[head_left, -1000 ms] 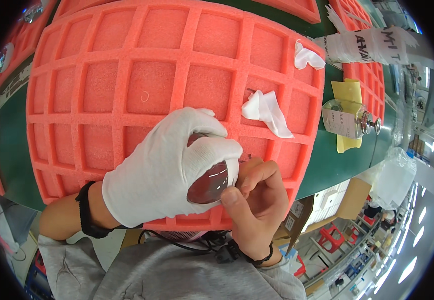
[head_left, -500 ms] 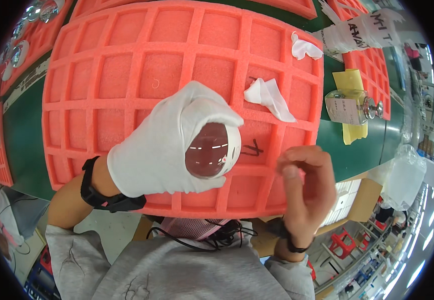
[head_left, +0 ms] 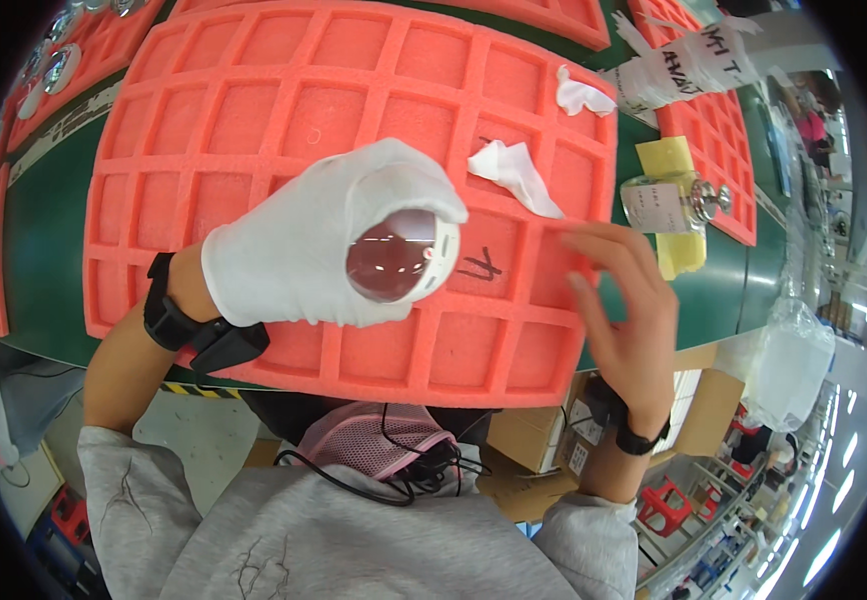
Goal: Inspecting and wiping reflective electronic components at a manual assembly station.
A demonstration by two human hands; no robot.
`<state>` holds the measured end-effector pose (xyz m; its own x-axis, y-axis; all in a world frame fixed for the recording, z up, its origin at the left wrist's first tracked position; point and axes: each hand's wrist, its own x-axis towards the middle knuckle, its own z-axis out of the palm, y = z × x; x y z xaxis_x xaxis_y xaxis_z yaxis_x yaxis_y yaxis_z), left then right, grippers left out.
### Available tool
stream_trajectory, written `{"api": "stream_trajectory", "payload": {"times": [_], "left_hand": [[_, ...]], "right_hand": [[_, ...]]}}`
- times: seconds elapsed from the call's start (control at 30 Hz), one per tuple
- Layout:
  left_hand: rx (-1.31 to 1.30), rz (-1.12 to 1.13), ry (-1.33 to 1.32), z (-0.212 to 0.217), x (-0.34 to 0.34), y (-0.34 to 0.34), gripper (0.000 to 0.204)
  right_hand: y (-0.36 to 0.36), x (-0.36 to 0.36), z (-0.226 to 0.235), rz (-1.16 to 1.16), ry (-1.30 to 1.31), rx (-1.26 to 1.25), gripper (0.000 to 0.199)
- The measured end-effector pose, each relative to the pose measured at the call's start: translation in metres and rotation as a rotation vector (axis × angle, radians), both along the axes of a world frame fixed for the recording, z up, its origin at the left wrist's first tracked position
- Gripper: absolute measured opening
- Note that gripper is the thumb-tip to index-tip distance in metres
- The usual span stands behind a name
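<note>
My left hand [head_left: 304,250] wears a white glove and grips a round white part with a dark red glossy lens [head_left: 392,257], its face turned up toward me. It hovers over an orange foam tray [head_left: 254,110] divided into square pockets. My bare right hand [head_left: 626,310] is empty with fingers spread, at the tray's right edge, a short way from the lens part. A crumpled white wipe [head_left: 514,172] lies in a tray pocket just beyond both hands.
A second white wipe [head_left: 581,96] sits at the tray's far right corner. On the green table [head_left: 44,240] stand a small clear bottle with a metal pump [head_left: 669,200], yellow cloths [head_left: 676,160] and more orange trays [head_left: 714,130]. Cardboard boxes [head_left: 544,440] lie below.
My right hand has let go of the lens part and drawn away to the right, fingers opening. My gloved left hand has lifted the part slightly and turned its face upward.
</note>
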<state>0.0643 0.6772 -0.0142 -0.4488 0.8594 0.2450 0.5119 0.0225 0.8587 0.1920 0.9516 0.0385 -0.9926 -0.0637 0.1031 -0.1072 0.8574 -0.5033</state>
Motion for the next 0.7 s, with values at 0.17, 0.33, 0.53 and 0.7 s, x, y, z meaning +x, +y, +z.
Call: {"api": "stream_trajectory", "payload": {"times": [0.17,0.33,0.53,0.7], "left_hand": [[-0.062,0.064,-0.071,0.006,0.01,0.003,0.071],[-0.063,0.18,0.034,0.011,0.015,0.011,0.069],[-0.052,0.199,-0.052,0.003,0.014,0.013,0.069],[0.009,0.222,-0.052,0.0,0.013,0.014,0.059]], "right_hand": [[-0.016,-0.033,-0.01,0.201,0.075,0.147,0.033],[-0.011,-0.058,-0.012,0.259,0.104,0.161,0.033],[0.001,-0.06,-0.023,0.211,0.072,0.046,0.03],[-0.006,-0.049,-0.015,0.175,0.109,-0.081,0.019]]}}
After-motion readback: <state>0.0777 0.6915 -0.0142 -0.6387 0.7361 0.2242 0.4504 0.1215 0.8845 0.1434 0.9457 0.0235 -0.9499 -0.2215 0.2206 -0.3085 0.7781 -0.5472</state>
